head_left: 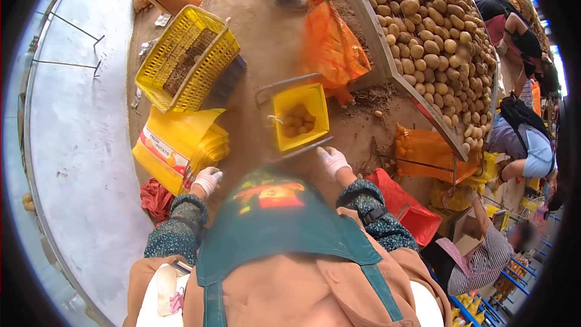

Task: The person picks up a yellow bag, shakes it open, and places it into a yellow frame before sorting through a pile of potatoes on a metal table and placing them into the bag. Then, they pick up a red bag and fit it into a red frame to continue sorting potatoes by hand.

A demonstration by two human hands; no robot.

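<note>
My left hand [207, 180], in a white glove, is at the near edge of a stack of flat yellow bags [209, 145] printed "FRESH POTATO". Its thumb stands apart from the fingers, and nothing shows in its grasp. My right hand [334, 162], gloved the same way, has its fingers stretched toward the near bar of a metal stand [299, 148]. A yellow bag [324, 106] hangs with its mouth spread in that stand. Several potatoes [296, 121] lie at the bottom of this bag.
A yellow plastic crate [225, 42] stands at the upper left. Piled potatoes [430, 42] fill a large sloped bin at the right, beside an orange mesh bag [333, 42]. A red bag [404, 206] is near my right arm. Co-workers [523, 130] are along the right side.
</note>
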